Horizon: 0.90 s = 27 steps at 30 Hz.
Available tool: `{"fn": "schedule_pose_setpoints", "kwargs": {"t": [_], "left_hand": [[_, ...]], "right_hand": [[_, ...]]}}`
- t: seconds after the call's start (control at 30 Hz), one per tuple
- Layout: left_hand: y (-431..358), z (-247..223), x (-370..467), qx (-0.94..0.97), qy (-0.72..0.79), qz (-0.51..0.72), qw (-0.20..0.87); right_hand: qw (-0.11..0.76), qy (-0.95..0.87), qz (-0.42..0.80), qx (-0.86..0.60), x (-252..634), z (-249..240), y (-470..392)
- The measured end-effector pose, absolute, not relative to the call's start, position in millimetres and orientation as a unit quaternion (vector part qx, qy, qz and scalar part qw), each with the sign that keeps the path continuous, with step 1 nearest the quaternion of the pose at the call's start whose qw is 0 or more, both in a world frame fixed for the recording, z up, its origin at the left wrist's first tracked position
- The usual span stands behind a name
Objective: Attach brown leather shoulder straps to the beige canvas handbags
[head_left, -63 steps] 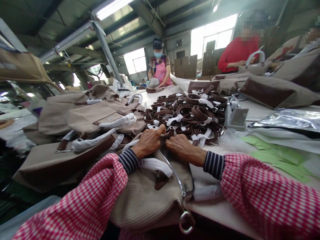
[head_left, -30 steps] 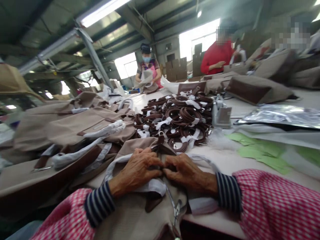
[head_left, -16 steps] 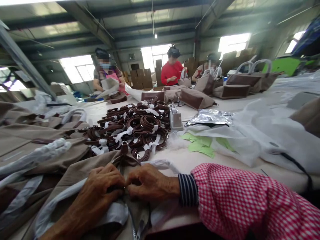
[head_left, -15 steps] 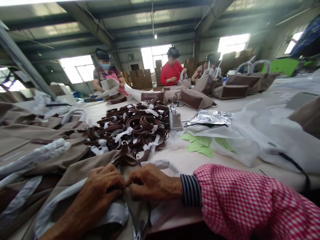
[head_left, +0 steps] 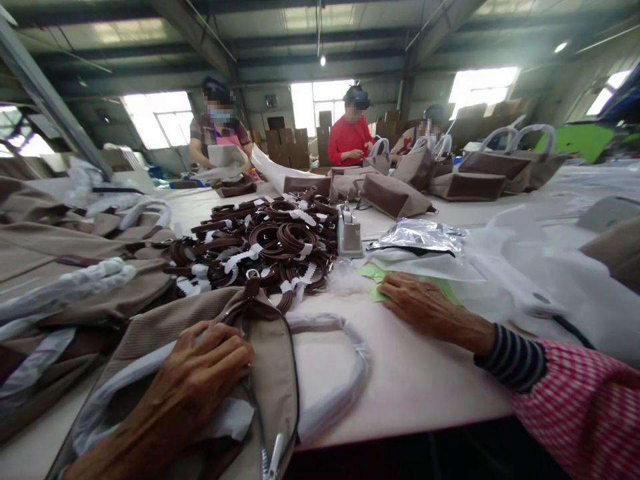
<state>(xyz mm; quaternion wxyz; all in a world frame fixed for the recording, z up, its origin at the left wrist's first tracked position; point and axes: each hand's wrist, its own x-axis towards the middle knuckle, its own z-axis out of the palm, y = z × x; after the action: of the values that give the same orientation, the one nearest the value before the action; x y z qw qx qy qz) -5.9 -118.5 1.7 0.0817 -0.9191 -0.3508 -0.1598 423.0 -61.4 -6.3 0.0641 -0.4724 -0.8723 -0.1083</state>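
A taupe handbag point(head_left: 273, 363) with a zip along its opening lies in front of me, its handle point(head_left: 357, 360) wrapped in white film. My left hand point(head_left: 213, 363) is closed over the bag's top edge, fingers curled at the zip line. A zip puller point(head_left: 275, 453) hangs near the lower end of the opening. To the right, my right hand point(head_left: 425, 307) lies over light green paper slips point(head_left: 373, 273), fingers extended and fingertips touching them. Its thumb is mostly hidden, and I see no slip lifted.
Coiled brown straps point(head_left: 270, 240) with white wrappings form a pile beyond the bag. A small grey device point(head_left: 349, 233) and a silver plastic packet point(head_left: 420, 237) stand near it. More bags point(head_left: 400, 193) lie farther back. Several people work across the table point(head_left: 400, 380).
My right hand has left the bag's zip and moved right onto the green slips. My left hand stays on the bag, whose right side and wrapped handle now show more fully.
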Motion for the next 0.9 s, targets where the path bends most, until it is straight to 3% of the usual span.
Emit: {"fn": "schedule_pose_setpoints", "kwargs": {"t": [0.23,0.4,0.6,0.77,0.9], "left_hand": [[-132.0,19.0,1.5,-0.938,-0.282,-0.157,0.126],[-119.2,18.0,-4.8,-0.951,-0.284,-0.111,0.054],[-115.2,16.5,-5.2,-0.947,-0.302,-0.109,0.013],[-122.6,20.3,2.8,-0.952,-0.272,-0.128,0.062],[-127.6,21.8,3.5,-0.947,-0.289,-0.096,0.099]], "right_hand": [[0.019,-0.883,-0.212,-0.418,407.9,-14.7,-55.8],[0.052,-0.873,-0.155,-0.460,408.6,-12.8,-52.2],[0.181,-0.834,0.003,-0.521,415.0,-9.6,-47.4],[0.328,-0.781,0.103,-0.522,415.1,4.4,-45.1],[0.401,-0.749,0.215,-0.481,360.8,30.3,-52.2]]}}
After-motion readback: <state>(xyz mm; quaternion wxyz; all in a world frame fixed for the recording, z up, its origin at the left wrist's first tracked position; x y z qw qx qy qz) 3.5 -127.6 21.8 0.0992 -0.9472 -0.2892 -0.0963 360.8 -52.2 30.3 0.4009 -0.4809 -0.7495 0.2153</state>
